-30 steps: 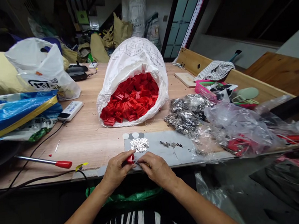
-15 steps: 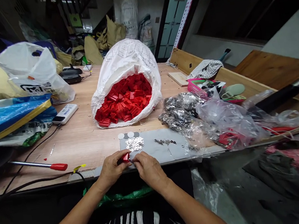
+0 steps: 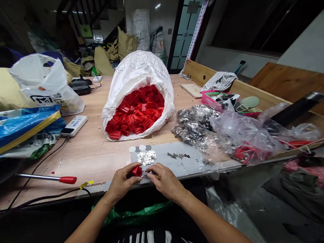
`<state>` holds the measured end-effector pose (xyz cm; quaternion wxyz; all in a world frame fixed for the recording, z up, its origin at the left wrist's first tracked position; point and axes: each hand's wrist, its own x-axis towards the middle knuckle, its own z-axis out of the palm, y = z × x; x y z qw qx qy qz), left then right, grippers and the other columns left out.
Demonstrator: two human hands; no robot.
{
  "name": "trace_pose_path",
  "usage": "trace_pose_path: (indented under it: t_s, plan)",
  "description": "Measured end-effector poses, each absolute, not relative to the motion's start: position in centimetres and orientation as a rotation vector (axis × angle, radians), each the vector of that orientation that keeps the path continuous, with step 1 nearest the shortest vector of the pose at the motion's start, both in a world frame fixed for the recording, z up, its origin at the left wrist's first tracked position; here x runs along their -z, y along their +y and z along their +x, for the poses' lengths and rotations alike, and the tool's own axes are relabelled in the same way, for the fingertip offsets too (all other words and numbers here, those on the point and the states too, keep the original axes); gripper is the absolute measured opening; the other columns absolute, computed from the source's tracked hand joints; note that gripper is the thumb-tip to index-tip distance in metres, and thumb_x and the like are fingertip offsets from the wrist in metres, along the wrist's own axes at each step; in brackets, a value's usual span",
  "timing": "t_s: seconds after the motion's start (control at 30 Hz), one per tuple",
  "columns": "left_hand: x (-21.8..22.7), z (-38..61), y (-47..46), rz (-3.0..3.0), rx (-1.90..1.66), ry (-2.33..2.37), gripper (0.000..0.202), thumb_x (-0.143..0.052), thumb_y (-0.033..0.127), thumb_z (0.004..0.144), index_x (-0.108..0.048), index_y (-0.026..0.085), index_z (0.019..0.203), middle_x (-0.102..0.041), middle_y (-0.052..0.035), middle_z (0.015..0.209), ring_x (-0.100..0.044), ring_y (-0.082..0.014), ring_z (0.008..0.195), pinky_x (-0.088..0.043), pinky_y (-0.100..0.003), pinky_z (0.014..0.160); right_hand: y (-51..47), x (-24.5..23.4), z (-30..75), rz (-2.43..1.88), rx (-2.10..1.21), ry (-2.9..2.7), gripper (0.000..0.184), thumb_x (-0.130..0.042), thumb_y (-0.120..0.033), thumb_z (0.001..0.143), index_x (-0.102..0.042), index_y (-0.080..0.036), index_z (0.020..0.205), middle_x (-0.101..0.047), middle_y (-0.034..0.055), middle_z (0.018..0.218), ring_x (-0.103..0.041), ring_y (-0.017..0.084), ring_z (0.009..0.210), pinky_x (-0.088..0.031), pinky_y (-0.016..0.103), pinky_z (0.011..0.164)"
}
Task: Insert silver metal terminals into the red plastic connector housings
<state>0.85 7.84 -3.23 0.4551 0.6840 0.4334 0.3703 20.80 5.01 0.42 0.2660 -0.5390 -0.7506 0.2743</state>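
Observation:
My left hand pinches a small red plastic block between thumb and fingers, just above the table's front edge. To its right, my right hand is closed on a thin metal tool, whose silver tip points at the block; its exact kind is too small to tell. A small gap shows between the block and my right fingertips. Behind my hands, a pile of small silvery metal pieces lies on a grey mat. Several darker metal clips lie in a row to the right.
A white woven sack lies open towards me, full of red blocks. Clear bags of metal parts and a pink basket stand right. At left are a red-handled lever, a white power strip and plastic bags.
My right hand has drawn slightly right, away from the red block, and the metal tip now shows apart from it. The block is turned a little. The whole view has shifted slightly.

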Motion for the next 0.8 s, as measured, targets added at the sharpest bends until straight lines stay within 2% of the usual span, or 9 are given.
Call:
trace_pose_path:
  t_s: [0.1, 0.27, 0.43, 0.6, 0.8]
  plan:
    - [2.8, 0.7, 7.9, 1.528, -0.914, 1.005, 0.046, -0.072, 0.029, 0.071, -0.061, 0.019, 0.115, -0.070, -0.0026, 0.096, -0.064, -0.0180, 0.089, -0.051, -0.031, 0.084, 5.2, -0.3, 20.7, -1.407, -0.740, -1.983, 0.014, -0.061, -0.021, 0.085, -0.061, -0.023, 0.099, -0.056, 0.0006, 0.086, -0.055, 0.015, 0.080, -0.043, 0.026, 0.074]
    - [2.0, 0.6, 7.6, 1.254, -0.966, 0.904, 0.046, -0.075, 0.024, 0.068, -0.060, 0.018, 0.110, -0.070, -0.0031, 0.088, -0.064, -0.0169, 0.081, -0.052, -0.030, 0.077, 5.8, 0.1, 20.1, -1.355, -0.783, -1.874, 0.009, -0.064, -0.024, 0.082, -0.057, -0.020, 0.088, -0.057, 0.0001, 0.085, -0.054, 0.015, 0.080, -0.042, 0.026, 0.072]
    - [2.2, 0.8, 7.3, 1.129, -0.999, 0.842, 0.046, -0.076, 0.021, 0.067, -0.059, 0.018, 0.109, -0.071, -0.0054, 0.093, -0.066, -0.0182, 0.084, -0.052, -0.032, 0.080, 6.4, 0.4, 20.2, -1.363, -0.924, -1.791, 0.010, -0.063, -0.026, 0.080, -0.057, -0.020, 0.085, -0.058, -0.0011, 0.083, -0.052, 0.013, 0.073, -0.041, 0.024, 0.065]
    - [2.3, 0.9, 7.3, 1.122, -1.026, 0.816, 0.043, -0.077, 0.019, 0.065, -0.061, 0.019, 0.105, -0.071, -0.0032, 0.093, -0.065, -0.0158, 0.083, -0.052, -0.028, 0.079, 6.6, 0.2, 20.5, -1.357, -0.992, -1.797, 0.011, -0.061, -0.029, 0.082, -0.057, -0.019, 0.087, -0.059, -0.0010, 0.084, -0.052, 0.013, 0.072, -0.042, 0.023, 0.066]
    - [2.3, 1.3, 7.2, 1.282, -1.040, 0.929, 0.039, -0.077, 0.025, 0.066, -0.062, 0.018, 0.101, -0.071, -0.0051, 0.095, -0.065, -0.0189, 0.086, -0.053, -0.032, 0.080, 5.9, -1.1, 21.5, -1.343, -0.841, -1.955, 0.014, -0.050, -0.023, 0.089, -0.060, -0.021, 0.098, -0.060, 0.0021, 0.091, -0.056, 0.015, 0.082, -0.044, 0.026, 0.073]
